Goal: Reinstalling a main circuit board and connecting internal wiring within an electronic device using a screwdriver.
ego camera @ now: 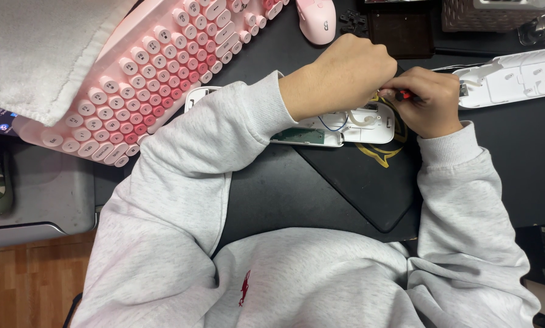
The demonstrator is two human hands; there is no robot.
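Note:
An opened white device (321,129) lies on a black mouse pad (357,182), showing a green circuit board, a blue wire and white inner parts. My left hand (339,76) is closed over the device's right end and hides what it grips there. My right hand (427,100) is shut on a small tool with a red handle (404,95), its tip pointing toward the device under my left hand. Both forearms wear light grey sleeves.
A pink keyboard (157,67) with round keys lies tilted at the upper left, a white cloth (35,48) beside it. A pink mouse (316,19) sits at the top. A white plastic cover (509,76) lies at the right. A woven basket (485,15) stands behind it.

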